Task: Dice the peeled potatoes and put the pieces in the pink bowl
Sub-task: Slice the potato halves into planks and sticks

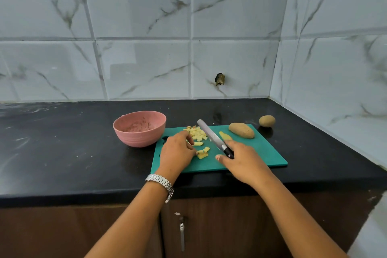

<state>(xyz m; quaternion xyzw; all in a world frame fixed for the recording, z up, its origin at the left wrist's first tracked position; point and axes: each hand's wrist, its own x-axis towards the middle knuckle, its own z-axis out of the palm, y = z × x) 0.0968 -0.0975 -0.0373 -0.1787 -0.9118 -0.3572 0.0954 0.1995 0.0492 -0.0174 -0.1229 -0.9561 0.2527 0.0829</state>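
Pointing away and leftward, knife gripped by right hand

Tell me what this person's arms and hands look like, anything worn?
Both forearms are bare, with no sleeves or gloves in view. The left hand has a silver metal link-band watch at its wrist; the right hand and wrist wear nothing visible.

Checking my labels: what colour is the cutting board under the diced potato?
The cutting board is teal green, clearest in the head view.
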